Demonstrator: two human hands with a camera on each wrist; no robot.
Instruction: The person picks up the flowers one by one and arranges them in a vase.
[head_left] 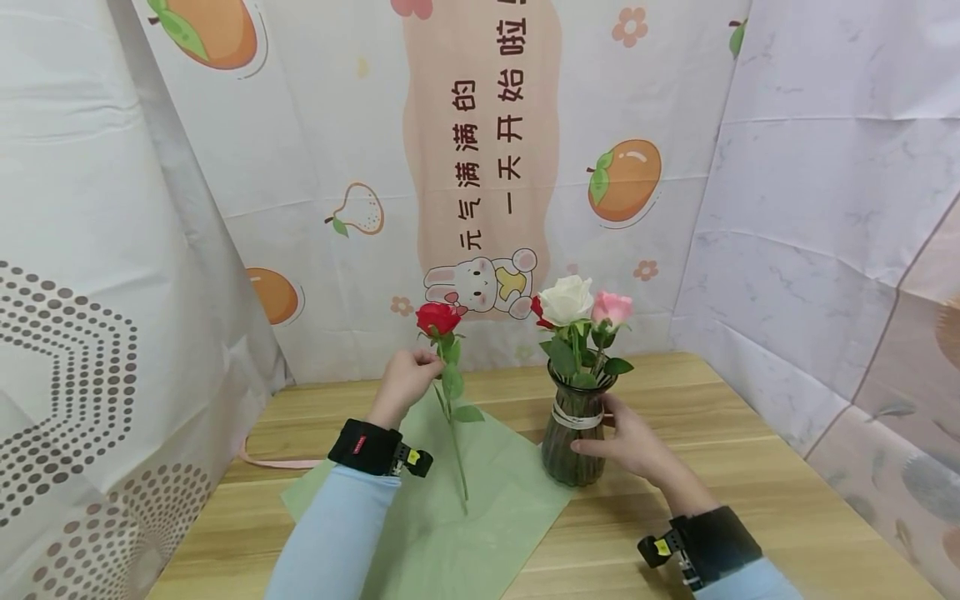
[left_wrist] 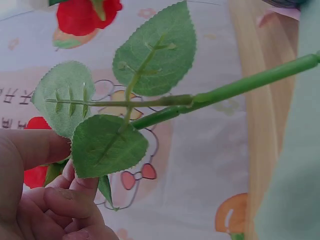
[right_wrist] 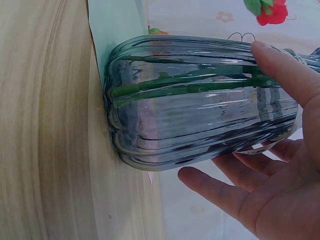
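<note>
My left hand [head_left: 408, 379] pinches the stem of a red rose [head_left: 438, 318] just below its bloom, and the stem slants down over the green sheet. Up close in the left wrist view, the fingertips are behind the rose's green leaves [left_wrist: 110, 147]. On the right stands a ribbed, dark glass vase [head_left: 573, 450] with a pale band at its neck. It holds a white rose [head_left: 566, 300], a pink rose [head_left: 612, 308] and a partly hidden red one. My right hand [head_left: 633, 437] grips the vase's side, thumb and fingers around it; green stems [right_wrist: 190, 85] show through the glass.
A pale green sheet [head_left: 502, 533] lies on the wooden table [head_left: 675, 400], reaching close to the vase's base. A pink ribbon [head_left: 281, 463] lies near the left edge. Printed curtains [head_left: 315, 125] hang behind and at both sides.
</note>
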